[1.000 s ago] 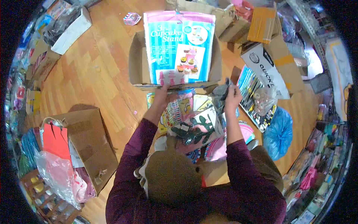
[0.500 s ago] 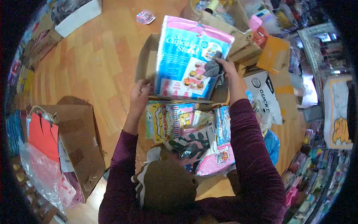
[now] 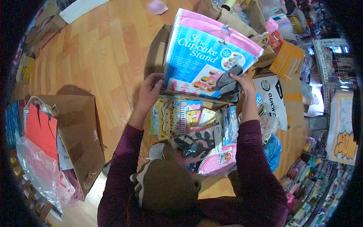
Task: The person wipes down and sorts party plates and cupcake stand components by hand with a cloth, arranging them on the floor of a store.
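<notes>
A blue and pink 3 Tier Cupcake Stand pack (image 3: 196, 49) stands tilted in an open cardboard box (image 3: 155, 51). Behind its top edge shows at least one more pink-edged pack. My right hand (image 3: 245, 84) is closed at the pack's lower right, with a soft grey cloth item (image 3: 229, 81) bunched under the fingers. My left hand (image 3: 150, 92) has its fingers curled round the box's near left corner, beside the pack; part of that grip is hidden. Just below lie packaged party goods (image 3: 189, 117), a leaf-patterned packet (image 3: 200, 143) and a pink dotted pack (image 3: 219, 160).
At left stands a cardboard box (image 3: 81, 143) holding red card and clear plastic. Another open box (image 3: 249, 22), an orange envelope (image 3: 287, 62) and a white printed bag (image 3: 270, 98) lie right. Crowded shelves (image 3: 321, 189) line the right edge. A small packet (image 3: 157, 6) rests on the wooden floor.
The cupcake stand pack has shifted up and right and tilted more, and another pack edge now shows behind it. My right hand has moved right with the grey item. The view has shifted slightly.
</notes>
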A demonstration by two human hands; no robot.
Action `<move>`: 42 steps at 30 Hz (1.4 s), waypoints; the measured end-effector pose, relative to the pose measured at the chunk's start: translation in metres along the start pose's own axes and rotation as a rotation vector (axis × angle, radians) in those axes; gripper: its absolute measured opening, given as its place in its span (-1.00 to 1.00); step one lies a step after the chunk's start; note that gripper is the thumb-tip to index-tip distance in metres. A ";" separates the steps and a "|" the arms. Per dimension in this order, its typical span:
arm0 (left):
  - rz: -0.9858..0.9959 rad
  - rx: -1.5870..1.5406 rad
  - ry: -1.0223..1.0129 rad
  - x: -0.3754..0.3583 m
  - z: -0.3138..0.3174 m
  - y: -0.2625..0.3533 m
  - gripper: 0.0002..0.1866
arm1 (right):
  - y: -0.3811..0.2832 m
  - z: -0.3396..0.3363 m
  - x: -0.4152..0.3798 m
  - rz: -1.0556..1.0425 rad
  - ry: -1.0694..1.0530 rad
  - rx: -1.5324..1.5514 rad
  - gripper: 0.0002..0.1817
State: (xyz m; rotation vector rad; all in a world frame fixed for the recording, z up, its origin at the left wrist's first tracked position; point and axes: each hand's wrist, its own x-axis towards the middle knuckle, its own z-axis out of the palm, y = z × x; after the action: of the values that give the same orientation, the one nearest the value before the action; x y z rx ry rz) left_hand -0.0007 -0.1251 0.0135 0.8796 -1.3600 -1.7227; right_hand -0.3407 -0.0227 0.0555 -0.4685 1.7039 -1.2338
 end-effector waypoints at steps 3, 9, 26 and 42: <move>0.076 0.127 -0.006 0.000 0.000 -0.003 -0.83 | 0.020 -0.004 -0.005 -0.131 0.046 -0.042 -0.57; 0.099 0.225 -0.008 0.000 -0.001 -0.005 -0.81 | 0.032 0.018 -0.010 -0.392 0.187 0.286 -0.62; 0.193 0.610 -0.032 -0.002 0.006 -0.009 -0.79 | -0.038 -0.032 0.094 -0.766 0.798 -0.506 -0.35; 0.014 0.346 -0.149 -0.009 0.008 0.015 -0.70 | 0.084 -0.170 -0.266 -0.230 0.947 0.052 -0.64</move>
State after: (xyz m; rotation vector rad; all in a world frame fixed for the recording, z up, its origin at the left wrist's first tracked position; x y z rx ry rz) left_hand -0.0008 -0.1159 0.0303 0.9380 -1.7964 -1.5934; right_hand -0.3405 0.2989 0.1130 -0.0152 2.4261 -1.8331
